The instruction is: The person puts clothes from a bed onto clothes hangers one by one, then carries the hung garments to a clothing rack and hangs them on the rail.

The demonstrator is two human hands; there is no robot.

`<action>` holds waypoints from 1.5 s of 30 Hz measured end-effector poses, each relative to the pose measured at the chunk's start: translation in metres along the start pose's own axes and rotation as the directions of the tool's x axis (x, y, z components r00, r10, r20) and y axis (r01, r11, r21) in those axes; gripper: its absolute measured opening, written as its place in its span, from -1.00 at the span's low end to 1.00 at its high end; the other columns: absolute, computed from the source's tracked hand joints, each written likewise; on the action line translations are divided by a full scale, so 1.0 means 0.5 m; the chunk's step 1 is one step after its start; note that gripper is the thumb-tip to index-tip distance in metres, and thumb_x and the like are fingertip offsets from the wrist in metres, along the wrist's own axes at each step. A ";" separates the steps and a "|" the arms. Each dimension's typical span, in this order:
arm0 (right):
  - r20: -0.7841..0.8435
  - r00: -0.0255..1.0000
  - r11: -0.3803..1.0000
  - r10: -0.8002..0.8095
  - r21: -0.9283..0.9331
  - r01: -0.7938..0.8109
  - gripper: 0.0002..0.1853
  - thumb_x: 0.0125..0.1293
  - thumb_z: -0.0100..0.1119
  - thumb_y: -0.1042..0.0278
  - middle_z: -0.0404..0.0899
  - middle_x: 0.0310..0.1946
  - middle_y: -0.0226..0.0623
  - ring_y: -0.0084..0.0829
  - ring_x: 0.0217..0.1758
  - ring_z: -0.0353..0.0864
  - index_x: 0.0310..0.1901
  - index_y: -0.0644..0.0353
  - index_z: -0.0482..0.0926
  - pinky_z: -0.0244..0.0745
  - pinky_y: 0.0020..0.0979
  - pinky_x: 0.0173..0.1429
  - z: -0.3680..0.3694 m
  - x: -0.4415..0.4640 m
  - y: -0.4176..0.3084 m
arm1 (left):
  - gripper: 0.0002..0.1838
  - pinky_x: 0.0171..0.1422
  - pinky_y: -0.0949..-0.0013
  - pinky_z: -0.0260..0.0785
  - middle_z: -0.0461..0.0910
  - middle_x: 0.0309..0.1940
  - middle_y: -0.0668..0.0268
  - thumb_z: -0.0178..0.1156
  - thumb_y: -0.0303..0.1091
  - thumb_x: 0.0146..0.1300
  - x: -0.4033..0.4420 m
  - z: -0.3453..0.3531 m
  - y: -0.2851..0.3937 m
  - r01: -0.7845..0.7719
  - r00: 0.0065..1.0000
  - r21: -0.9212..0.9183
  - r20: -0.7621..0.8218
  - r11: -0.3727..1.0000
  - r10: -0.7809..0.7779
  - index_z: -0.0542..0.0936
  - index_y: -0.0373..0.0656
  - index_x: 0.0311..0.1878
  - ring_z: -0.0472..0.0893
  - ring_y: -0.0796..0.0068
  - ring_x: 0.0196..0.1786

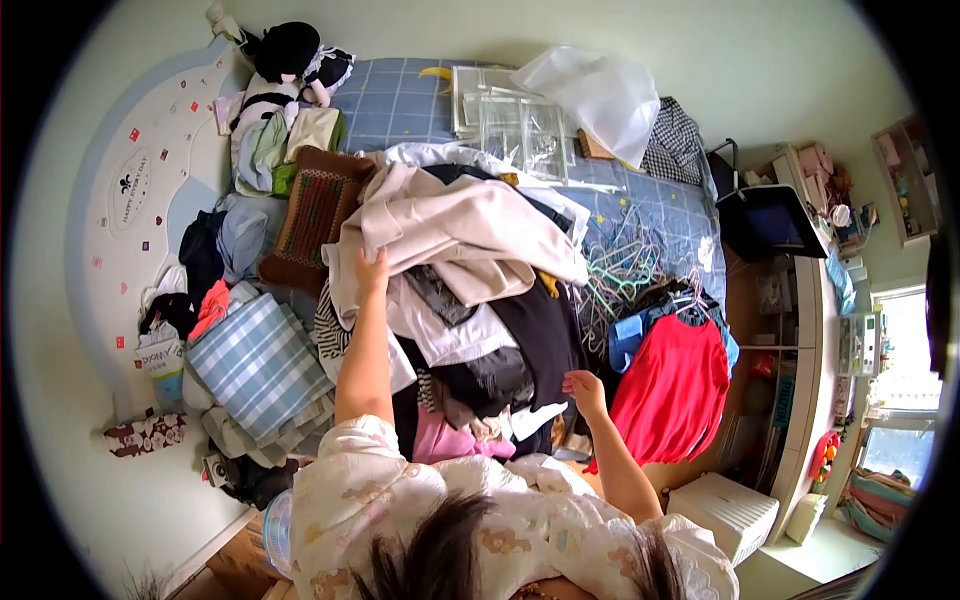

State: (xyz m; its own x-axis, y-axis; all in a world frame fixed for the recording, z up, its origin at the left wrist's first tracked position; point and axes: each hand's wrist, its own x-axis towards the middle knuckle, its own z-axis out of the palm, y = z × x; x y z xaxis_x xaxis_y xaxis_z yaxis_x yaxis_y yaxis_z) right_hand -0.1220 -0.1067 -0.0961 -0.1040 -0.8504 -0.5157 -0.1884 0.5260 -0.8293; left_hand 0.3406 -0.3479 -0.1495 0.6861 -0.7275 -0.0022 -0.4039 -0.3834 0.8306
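A beige coat (pixel 450 225) lies spread over the top of a large heap of clothes in the middle of the bed. My left hand (pixel 372 272) is closed on the near left edge of this coat, with part of its fingers hidden by the cloth. Close to the right side of the heap, my right hand (pixel 587 390) holds nothing, its fingers loosely bent and apart. Beside it hangs the edge of a black garment (pixel 545 335). Below the coat are a white garment (pixel 455 330) and a pink one (pixel 455 437).
Many tangled hangers (pixel 630 260) lie right of the heap, beside a red sweater (pixel 675 385) on a hanger. Clear plastic cases (pixel 520 125) and a translucent bag (pixel 600 95) are at the back. A brown woven cushion (pixel 317 215) and folded plaid fabric (pixel 260 365) sit left.
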 end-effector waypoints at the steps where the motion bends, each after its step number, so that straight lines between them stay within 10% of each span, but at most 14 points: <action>1: 0.003 1.000 0.999 0.008 -0.031 -0.008 -0.79 0.36 -0.08 0.50 0.62 -0.34 -0.30 -0.51 -0.32 0.63 -0.09 0.29 0.55 0.47 -0.55 -0.24 0.001 0.016 -0.014 | -0.29 0.20 0.11 0.33 0.49 0.08 -0.15 0.30 -0.02 0.09 0.019 0.008 0.004 0.078 0.995 -0.100 0.075 0.992 -0.071 0.43 -0.45 0.14 0.52 0.03 0.10; 4: 0.045 0.998 0.999 -0.044 -0.002 0.044 -0.81 0.38 -0.06 0.49 0.61 -0.34 -0.32 -0.53 -0.32 0.61 -0.09 0.29 0.55 0.47 -0.55 -0.22 0.017 0.059 -0.060 | -0.42 -0.10 0.22 0.48 0.63 -0.17 -0.02 0.29 -0.03 0.10 0.026 0.010 0.012 0.279 0.949 -0.086 0.175 0.957 -0.261 0.55 -0.40 -0.03 0.65 0.18 -0.17; 7: 0.093 0.992 0.996 -0.086 0.024 0.084 -0.82 0.38 -0.04 0.52 0.60 -0.35 -0.31 -0.55 -0.30 0.59 -0.09 0.32 0.55 0.47 -0.55 -0.19 0.050 0.088 -0.151 | -0.54 -0.13 0.21 0.46 0.65 -0.24 0.03 0.29 -0.09 0.12 -0.023 0.036 0.027 -0.004 0.911 -0.260 0.397 0.966 0.110 0.58 -0.31 -0.08 0.64 0.19 -0.23; 10: 0.111 0.976 0.982 -0.185 0.065 0.178 -0.80 0.38 0.01 0.49 0.58 -0.27 -0.33 -0.54 -0.22 0.58 -0.03 0.31 0.52 0.46 -0.55 -0.13 0.088 0.113 -0.233 | -0.72 -0.23 0.12 0.43 0.62 -0.43 0.12 0.25 -0.16 0.15 -0.191 -0.032 0.228 -0.350 0.842 -0.041 0.425 0.936 0.333 0.59 -0.18 -0.23 0.61 0.08 -0.35; 16: 0.083 0.838 0.782 -0.540 -0.319 0.535 -0.36 0.20 0.31 0.21 0.32 0.20 -0.12 -0.27 0.24 0.36 0.27 0.27 0.33 0.46 -0.37 0.07 0.168 0.037 -0.425 | -0.83 -0.21 0.06 0.40 0.56 -0.44 0.11 0.26 -0.34 0.04 -0.452 -0.087 0.354 -0.673 0.475 -0.206 0.615 0.710 0.629 0.56 -0.21 -0.33 0.57 0.02 -0.31; 22: -0.086 0.884 0.720 -0.460 -0.618 0.315 -0.61 0.17 0.11 0.41 0.57 -0.29 0.22 0.21 -0.19 0.56 0.05 0.28 0.39 0.45 0.05 -0.13 0.098 -0.022 -0.368 | -0.67 0.02 0.15 0.40 0.57 -0.19 0.16 0.18 -0.45 0.04 -0.593 -0.178 0.343 -0.636 0.264 -0.486 0.594 0.600 0.760 0.54 -0.18 -0.06 0.55 0.12 -0.11; 25: -0.114 0.877 0.732 -0.466 -0.606 0.311 -0.60 0.15 0.01 0.52 0.57 -0.25 0.23 0.20 -0.14 0.55 0.08 0.28 0.39 0.45 0.01 -0.09 0.057 -0.085 -0.343 | -0.57 0.10 0.09 0.32 0.51 -0.16 0.10 0.26 -0.53 -0.05 -0.574 -0.202 0.278 -0.661 0.656 -0.310 0.201 0.683 0.727 0.45 -0.21 -0.04 0.51 0.03 -0.06; 29: -0.143 0.869 0.771 -0.474 -0.545 0.330 -0.55 0.13 -0.07 0.58 0.56 -0.22 0.24 0.19 -0.08 0.54 0.12 0.26 0.38 0.44 -0.05 -0.04 0.029 -0.163 -0.338 | -0.30 0.21 -0.02 0.17 0.34 0.05 0.03 0.40 -0.35 -0.08 -0.518 -0.209 0.252 -0.552 0.802 0.158 -0.167 0.819 0.573 0.29 -0.22 0.14 0.36 -0.08 0.12; 36: -0.049 0.764 0.573 -0.643 -0.692 0.438 -0.49 0.12 -0.05 0.53 0.58 -0.18 0.17 0.16 -0.19 0.59 0.18 0.23 0.34 0.50 0.01 -0.09 -0.071 -0.197 -0.323 | -0.61 -0.01 0.08 0.38 0.47 -0.12 0.05 0.24 -0.36 0.09 -0.517 -0.211 0.265 -0.617 0.757 0.054 -0.230 0.785 0.611 0.44 -0.12 0.02 0.49 -0.09 -0.03; 42: -0.018 0.678 0.406 -0.735 -0.813 0.418 -0.49 0.16 0.00 0.45 0.62 -0.39 0.00 0.06 -0.39 0.62 0.20 -0.05 0.36 0.53 0.01 -0.28 -0.199 -0.203 -0.523 | -0.51 -0.03 0.03 0.43 0.57 -0.12 0.06 0.18 -0.35 0.08 -0.478 -0.396 0.511 -0.558 0.819 0.442 0.157 0.702 0.552 0.38 -0.06 0.13 0.56 -0.05 -0.09; 45: 0.030 0.313 0.136 -0.949 -0.859 0.494 -0.53 0.15 0.05 0.37 0.63 -0.29 -0.06 0.03 -0.35 0.63 0.16 -0.03 0.41 0.54 -0.05 -0.19 -0.252 -0.209 -0.618 | -0.37 0.00 -0.08 0.40 0.61 -0.17 -0.08 0.10 -0.24 0.15 -0.449 -0.462 0.607 -0.504 0.836 0.564 0.129 0.654 0.534 0.26 0.04 0.34 0.59 -0.15 -0.13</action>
State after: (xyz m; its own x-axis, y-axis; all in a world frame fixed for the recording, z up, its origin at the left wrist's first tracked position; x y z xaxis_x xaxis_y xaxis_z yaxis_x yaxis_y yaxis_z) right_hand -0.1759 -0.1820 0.2411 0.1751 -0.7653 0.6194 -0.9159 -0.3575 -0.1827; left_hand 0.2039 -0.1696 0.2317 0.2799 -0.8859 0.3700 -0.9514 -0.2045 0.2301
